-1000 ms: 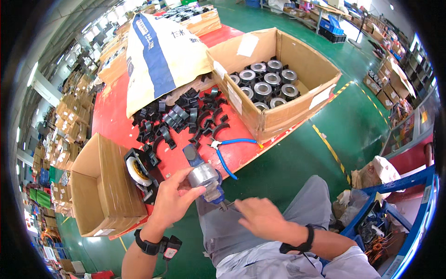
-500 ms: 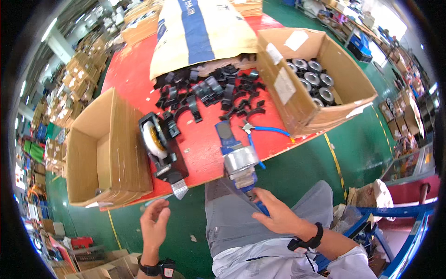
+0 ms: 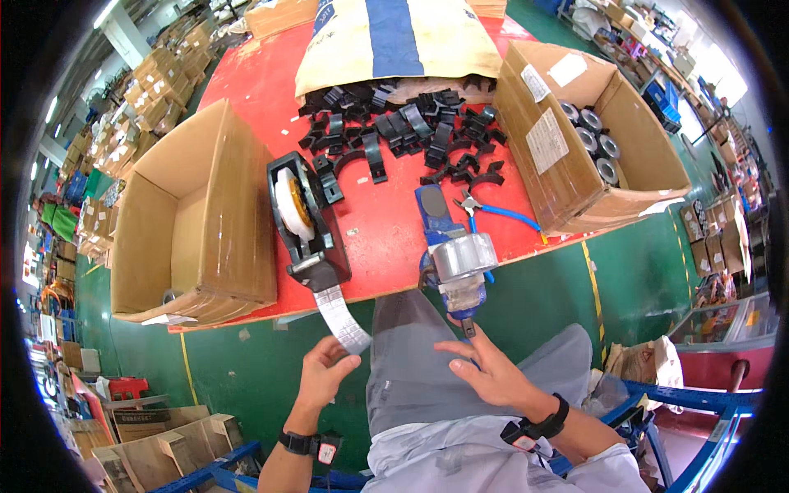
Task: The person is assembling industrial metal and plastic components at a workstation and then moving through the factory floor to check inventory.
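My left hand [image 3: 322,380] pinches the free end of a pale silvery strip of tape [image 3: 339,319] between thumb and fingertips. The strip runs from a black tape dispenser [image 3: 312,222] with a white and yellow roll, at the table's front edge. My right hand [image 3: 497,374] has its fingers apart beside the lower end of a blue bench vise [image 3: 438,209]; its fingertips lie near the screw end. A round silver metal piece [image 3: 464,256] sits at the vise jaws. Blue-handled cutting pliers [image 3: 501,214] lie on the table right of the vise.
Black curved clips [image 3: 403,127] are heaped on the red table [image 3: 378,246] before a cream and blue sack [image 3: 403,49]. An open carton [image 3: 193,238] stands left; another carton [image 3: 559,131] at right holds several round metal-faced parts [image 3: 606,148]. A blue metal frame [image 3: 699,394] is low at right.
My left hand has moved right and up and taken the tape's end, and a longer strip is now drawn from the dispenser. My right hand stays by the vise. The view has shifted.
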`<state>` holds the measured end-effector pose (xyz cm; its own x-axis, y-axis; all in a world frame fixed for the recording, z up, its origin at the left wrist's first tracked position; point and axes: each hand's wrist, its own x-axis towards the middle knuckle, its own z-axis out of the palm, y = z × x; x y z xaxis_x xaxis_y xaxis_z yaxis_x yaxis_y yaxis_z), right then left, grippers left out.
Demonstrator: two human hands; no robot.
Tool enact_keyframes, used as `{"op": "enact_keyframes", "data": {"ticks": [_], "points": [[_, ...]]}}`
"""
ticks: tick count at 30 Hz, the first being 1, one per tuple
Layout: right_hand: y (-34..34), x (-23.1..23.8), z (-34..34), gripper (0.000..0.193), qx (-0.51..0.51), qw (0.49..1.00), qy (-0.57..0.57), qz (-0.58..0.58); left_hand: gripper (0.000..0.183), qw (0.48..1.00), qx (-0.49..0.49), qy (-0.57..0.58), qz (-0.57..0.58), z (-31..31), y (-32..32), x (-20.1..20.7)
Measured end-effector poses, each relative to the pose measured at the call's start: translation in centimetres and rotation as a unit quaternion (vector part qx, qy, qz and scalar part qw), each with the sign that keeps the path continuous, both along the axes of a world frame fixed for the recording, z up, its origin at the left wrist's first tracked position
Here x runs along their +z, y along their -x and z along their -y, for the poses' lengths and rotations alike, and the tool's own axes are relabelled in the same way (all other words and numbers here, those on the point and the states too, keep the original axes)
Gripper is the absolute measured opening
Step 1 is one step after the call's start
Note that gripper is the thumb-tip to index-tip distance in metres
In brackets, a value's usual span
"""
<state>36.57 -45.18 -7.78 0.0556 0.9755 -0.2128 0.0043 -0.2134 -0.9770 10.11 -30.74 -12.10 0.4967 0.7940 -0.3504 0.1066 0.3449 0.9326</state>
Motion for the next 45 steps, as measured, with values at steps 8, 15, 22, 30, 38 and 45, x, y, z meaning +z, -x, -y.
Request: {"op": "enact_keyframes", "data": {"ticks": [8,15,22,30,38,45], "points": [[1.7,-2.4,-1.0,0.052,0.000,0.995,0.098,-0.024,0.030,0.998,0.031,0.060,-0.017,4.5,0.2,3.6],[7.9,2.0,-8.7,0.026,0.090,0.954,-0.149,0.244,0.037,0.997,-0.043,-0.011,-0.065,2.8,-0.3,4.2],[8.2,0.2,-10.1,0.017,0.072,0.936,-0.166,0.301,0.046,0.955,-0.126,-0.169,-0.209,0.9,-0.9,6.1],[7.7,-0.3,-10.5,0.011,0.052,0.966,-0.136,0.214,0.046,0.944,-0.122,-0.205,-0.227,0.7,0.4,4.6],[2.3,6.5,-3.8,0.008,0.127,0.983,-0.090,0.094,0.052,0.897,-0.025,-0.351,-0.269,-2.4,1.7,15.4],[-2.8,9.6,0.9,0.009,0.079,0.989,-0.120,0.047,0.031,0.739,-0.202,-0.504,-0.399,-15.1,-16.6,19.0]]}}
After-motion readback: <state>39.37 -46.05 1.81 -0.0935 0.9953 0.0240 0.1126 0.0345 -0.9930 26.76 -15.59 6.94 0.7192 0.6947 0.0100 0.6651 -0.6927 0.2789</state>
